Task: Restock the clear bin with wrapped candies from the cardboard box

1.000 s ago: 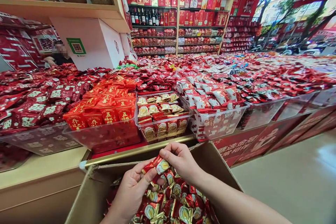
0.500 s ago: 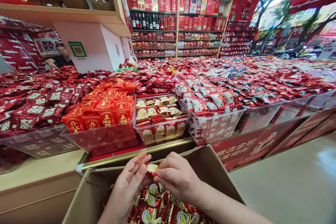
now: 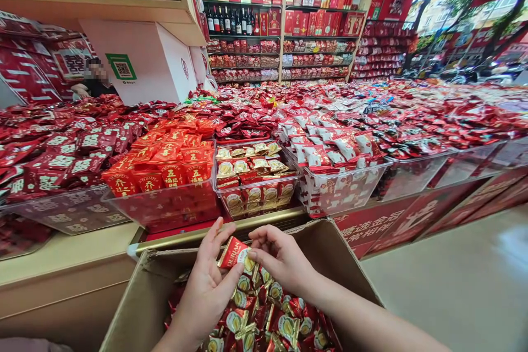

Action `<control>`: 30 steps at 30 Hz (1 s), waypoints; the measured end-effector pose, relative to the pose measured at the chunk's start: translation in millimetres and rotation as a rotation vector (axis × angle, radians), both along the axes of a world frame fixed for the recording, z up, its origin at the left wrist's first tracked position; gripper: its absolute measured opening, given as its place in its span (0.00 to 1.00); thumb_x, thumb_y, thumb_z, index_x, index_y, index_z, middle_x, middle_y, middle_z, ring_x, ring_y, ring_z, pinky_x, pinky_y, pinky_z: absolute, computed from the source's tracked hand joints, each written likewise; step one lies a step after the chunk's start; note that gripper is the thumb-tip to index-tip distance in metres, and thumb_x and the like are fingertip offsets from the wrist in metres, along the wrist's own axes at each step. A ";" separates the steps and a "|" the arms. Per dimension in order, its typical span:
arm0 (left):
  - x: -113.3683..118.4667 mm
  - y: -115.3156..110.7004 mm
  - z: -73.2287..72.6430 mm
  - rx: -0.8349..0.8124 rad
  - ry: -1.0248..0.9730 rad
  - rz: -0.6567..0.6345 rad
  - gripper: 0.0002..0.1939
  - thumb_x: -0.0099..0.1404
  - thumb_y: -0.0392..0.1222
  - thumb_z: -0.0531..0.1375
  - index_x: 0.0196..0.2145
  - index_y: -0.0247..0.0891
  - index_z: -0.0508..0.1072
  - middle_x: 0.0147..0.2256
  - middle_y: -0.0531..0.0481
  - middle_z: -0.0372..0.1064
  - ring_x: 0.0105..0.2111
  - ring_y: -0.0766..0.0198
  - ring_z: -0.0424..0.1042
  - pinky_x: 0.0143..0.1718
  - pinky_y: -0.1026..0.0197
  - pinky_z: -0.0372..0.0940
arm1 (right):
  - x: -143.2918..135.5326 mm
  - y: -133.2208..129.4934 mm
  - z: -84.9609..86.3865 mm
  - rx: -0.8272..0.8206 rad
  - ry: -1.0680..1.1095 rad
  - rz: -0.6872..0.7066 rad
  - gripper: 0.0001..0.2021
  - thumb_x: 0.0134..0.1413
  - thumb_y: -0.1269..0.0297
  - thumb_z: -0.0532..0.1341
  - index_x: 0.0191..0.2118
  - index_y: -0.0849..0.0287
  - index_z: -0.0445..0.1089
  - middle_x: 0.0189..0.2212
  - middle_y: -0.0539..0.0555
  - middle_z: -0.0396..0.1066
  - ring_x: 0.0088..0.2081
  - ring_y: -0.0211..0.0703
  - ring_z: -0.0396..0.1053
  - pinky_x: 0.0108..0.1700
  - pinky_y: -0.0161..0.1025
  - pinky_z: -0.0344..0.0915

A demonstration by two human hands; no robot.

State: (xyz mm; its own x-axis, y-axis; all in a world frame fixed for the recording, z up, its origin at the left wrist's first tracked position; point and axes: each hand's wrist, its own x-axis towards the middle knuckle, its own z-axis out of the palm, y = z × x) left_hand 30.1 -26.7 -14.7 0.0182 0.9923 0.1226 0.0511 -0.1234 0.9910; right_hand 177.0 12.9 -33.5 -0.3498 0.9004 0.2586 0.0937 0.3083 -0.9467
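**Sweet shop counter, one wrapped sweet between two hands**

A shop fills the background. Shelves (image 3: pixel 284 11) at top centre carry bottles (image 3: pixel 229 22) and red boxes (image 3: pixel 303 23), and trees (image 3: pixel 457 5) show outdoors at upper right. At upper left, a white stand (image 3: pixel 144 80) bears a green-edged code (image 3: pixel 121 67); beside it, at the left, part of another person (image 3: pixel 99 88) is visible. Across the middle of the frame runs a long spread of packets in clear tubs: orange-red packets (image 3: pixel 165 168) left of centre, a small tub (image 3: pixel 258 183) of red and gold sweets at centre, and white and red packets (image 3: pixel 325 146) just to its right.

At bottom centre stands an open cardboard box (image 3: pixel 138 297) with a loose heap of red and gold sweets (image 3: pixel 284 324) in it. Above the heap, a wrapped sweet (image 3: pixel 233 253) marked "DURIAN" is in the left hand (image 3: pixel 208 286), gripped between the thumb at its lower edge and the fingers behind. The upper fingers of that hand are extended and slightly spread.

The right hand (image 3: pixel 284 261) comes in from the lower right, its thumb tip at the sweet's right end. The index finger is curled above, a gap between it and the thumb; whether this hand pinches the sweet, I cannot tell.
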 end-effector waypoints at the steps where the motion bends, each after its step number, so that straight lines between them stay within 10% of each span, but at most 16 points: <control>1: -0.3 -0.2 0.0 -0.004 0.017 0.003 0.33 0.58 0.39 0.55 0.56 0.53 0.41 0.56 0.47 0.50 0.55 0.58 0.52 0.53 0.52 0.50 | 0.6 0.9 -0.4 -0.037 0.016 0.023 0.11 0.47 0.64 0.58 0.38 0.60 0.63 0.26 0.49 0.66 0.26 0.32 0.59 0.28 0.31 0.59; 6: -1.8 -6.4 -3.6 0.041 0.257 -0.091 0.38 0.58 0.36 0.53 0.58 0.54 0.33 0.58 0.48 0.47 0.57 0.59 0.46 0.55 0.50 0.44 | 3.3 1.9 -3.2 -0.079 -0.090 0.134 0.22 0.40 0.59 0.62 0.44 0.58 0.63 0.30 0.49 0.67 0.20 0.28 0.52 0.21 0.29 0.52; 10: -3.1 -11.2 -4.7 0.039 0.253 -0.121 0.36 0.58 0.38 0.54 0.57 0.57 0.38 0.58 0.48 0.46 0.52 0.57 0.57 0.50 0.54 0.56 | 5.5 -3.2 9.8 -0.081 -0.209 0.192 0.10 0.41 0.60 0.61 0.30 0.61 0.67 0.17 0.45 0.59 0.19 0.29 0.50 0.20 0.28 0.49; 17: -40.5 13.4 1.7 0.236 0.639 0.236 0.23 0.58 0.43 0.53 0.51 0.48 0.57 0.53 0.47 0.53 0.45 0.55 0.64 0.44 0.53 0.62 | 37.6 48.2 102.3 0.488 -0.252 -0.136 0.06 0.49 0.68 0.55 0.34 0.60 0.64 0.29 0.50 0.67 0.30 0.34 0.63 0.33 0.31 0.59; 21: -59.0 25.2 -9.2 0.275 0.794 0.207 0.18 0.60 0.42 0.50 0.50 0.45 0.59 0.51 0.46 0.53 0.43 0.58 0.66 0.45 0.54 0.61 | 50.6 97.8 136.0 0.681 -0.453 -0.311 0.06 0.48 0.70 0.54 0.35 0.61 0.65 0.28 0.50 0.69 0.30 0.34 0.64 0.33 0.31 0.57; 30: -57.0 25.3 -15.0 0.412 1.021 0.170 0.15 0.58 0.41 0.52 0.45 0.44 0.66 0.48 0.46 0.62 0.47 0.55 0.63 0.47 0.54 0.61 | 39.3 119.0 127.5 0.671 -0.905 -0.215 0.07 0.46 0.74 0.53 0.30 0.61 0.66 0.27 0.51 0.69 0.29 0.36 0.63 0.30 0.31 0.54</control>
State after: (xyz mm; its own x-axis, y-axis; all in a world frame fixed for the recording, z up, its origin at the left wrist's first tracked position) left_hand -26.8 -1.3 -29.7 0.1661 0.8785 0.4479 0.8664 -0.3470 0.3592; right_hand 216.3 131.9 94.0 -0.5077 0.7398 0.4416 0.7684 0.6206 -0.1563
